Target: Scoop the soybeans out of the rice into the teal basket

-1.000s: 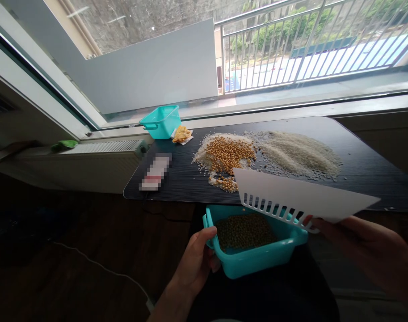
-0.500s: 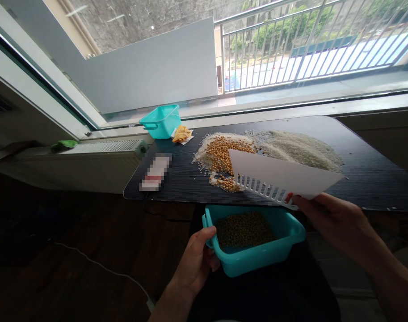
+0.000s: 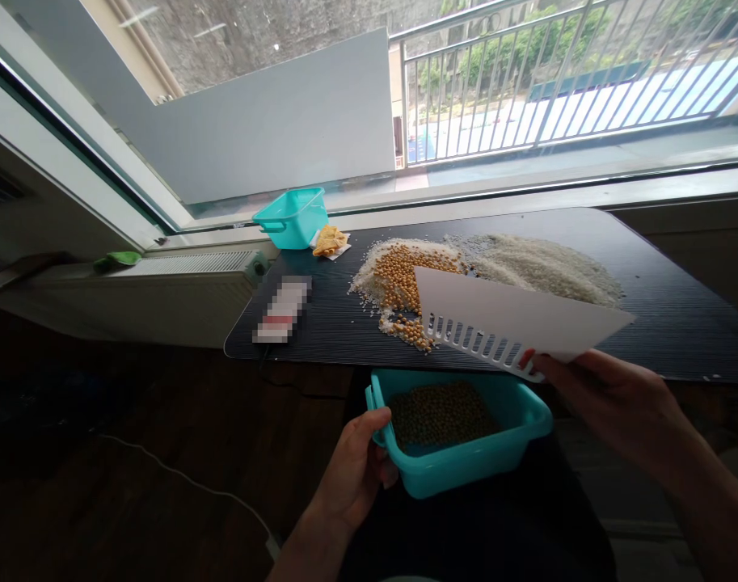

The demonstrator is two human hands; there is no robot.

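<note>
My left hand [image 3: 353, 465] grips the handle end of a turquoise plastic tub [image 3: 465, 477], thumb on the rim and fingers beneath. Small dark greenish beans [image 3: 444, 414] cover the tub's floor, and the tub rests near my lap below the table edge. With my right hand [image 3: 617, 396] I hold a white slotted scoop [image 3: 508, 311] by its right end, above the tub's far rim. Its slotted edge faces me, and its left end overlaps the view of yellow soybeans [image 3: 398, 275] on the table. I cannot tell whether it touches them.
White rice [image 3: 544, 267] is heaped on the dark table [image 3: 332, 331], with more grains around the soybeans. A second turquoise tub [image 3: 293, 220] and a crumpled yellow cloth [image 3: 331, 241] stand back left. A blurred flat object [image 3: 282, 309] lies nearer. Behind is a window; a white cable [image 3: 187, 478] crosses the floor.
The scoop in my right hand has shifted very slightly to the right. My left hand and the tub stay where they were.
</note>
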